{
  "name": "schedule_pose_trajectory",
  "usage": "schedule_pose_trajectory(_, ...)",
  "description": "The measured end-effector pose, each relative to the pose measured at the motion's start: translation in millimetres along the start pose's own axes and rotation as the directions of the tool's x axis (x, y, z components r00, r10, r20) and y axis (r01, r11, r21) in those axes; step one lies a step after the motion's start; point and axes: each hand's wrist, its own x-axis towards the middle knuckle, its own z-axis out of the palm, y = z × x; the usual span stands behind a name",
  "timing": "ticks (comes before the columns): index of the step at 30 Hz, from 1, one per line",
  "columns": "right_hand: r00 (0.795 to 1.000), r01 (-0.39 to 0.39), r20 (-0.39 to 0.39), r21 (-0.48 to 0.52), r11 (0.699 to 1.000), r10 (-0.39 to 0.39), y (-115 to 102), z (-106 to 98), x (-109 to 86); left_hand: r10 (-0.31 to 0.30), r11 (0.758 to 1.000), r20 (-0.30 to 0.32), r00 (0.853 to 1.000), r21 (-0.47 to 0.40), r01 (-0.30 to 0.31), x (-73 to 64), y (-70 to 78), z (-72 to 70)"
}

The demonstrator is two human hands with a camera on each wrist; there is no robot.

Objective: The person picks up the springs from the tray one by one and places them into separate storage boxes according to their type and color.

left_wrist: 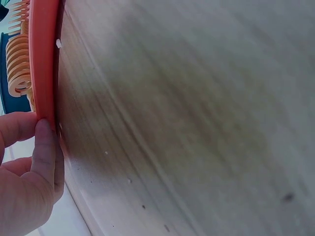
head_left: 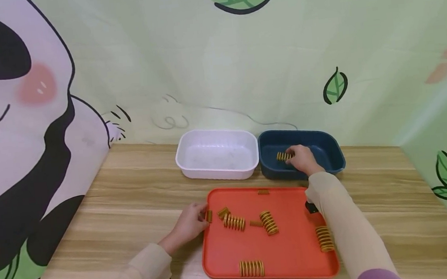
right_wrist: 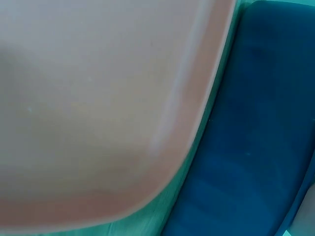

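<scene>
My right hand [head_left: 303, 158] reaches into the dark blue bin [head_left: 331, 153] and pinches one end of a gold coil spring [head_left: 282, 156]. Only the bin's blue side and the orange-red tray [right_wrist: 83, 98] fill the right wrist view; the spring is out of it. At the tray's left edge, my left hand [head_left: 189, 223] grips the rim [left_wrist: 43, 64] between thumb and fingers. A small spring [head_left: 209, 216] lies against that rim beside the fingertips. Thick springs [head_left: 234, 222] and thinner ones [head_left: 256, 223] are scattered over the tray [head_left: 291, 256].
A white bin [head_left: 219, 174] stands left of the blue one, close beside it. More springs rest along the tray's edges: one at the front [head_left: 251, 269], one at the right [head_left: 324, 239], a small one at the back [head_left: 263, 192]. Behind the wooden table [head_left: 143, 183] hangs a printed cloth.
</scene>
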Motion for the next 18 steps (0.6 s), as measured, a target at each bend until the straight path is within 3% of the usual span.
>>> schedule_pose_trajectory(12,1.0,-0.016,0.02,0.009,1.0,0.016,0.0,-1.7,0.0,-0.019,1.0,0.008,1.0,0.001,0.019,-1.2,1.3,0.5)
schedule_pose_trajectory(18,0.999,-0.041,0.028,0.085,0.996,0.039,3.5,-4.1,1.4,-0.024,1.0,0.001,1.0,0.006,0.024,-0.8,0.2,1.0)
